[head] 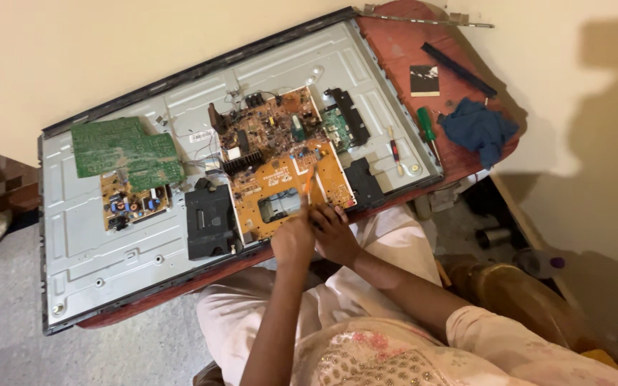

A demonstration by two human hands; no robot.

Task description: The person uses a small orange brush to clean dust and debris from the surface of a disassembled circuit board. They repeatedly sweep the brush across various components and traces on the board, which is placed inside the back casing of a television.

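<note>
Gripping a thin orange tool [308, 182], the left hand [292, 239] closes beside the right hand [335, 232], whose fingers curl at the orange circuit board [291, 186]. Nearby lie a green board [126, 151], two screwdrivers [427, 132] and a blue cloth [478, 129].

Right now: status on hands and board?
Both hands together at near edge of orange circuit board. Left hand grips thin orange tool, right hand beside it. Nothing blocking.

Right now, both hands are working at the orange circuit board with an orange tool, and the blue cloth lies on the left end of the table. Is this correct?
Not quite. The head view shows the blue cloth on the right end of the table, near the green-handled screwdriver. The rest holds: left hand and right hand work at the orange circuit board with an orange tool.
</note>
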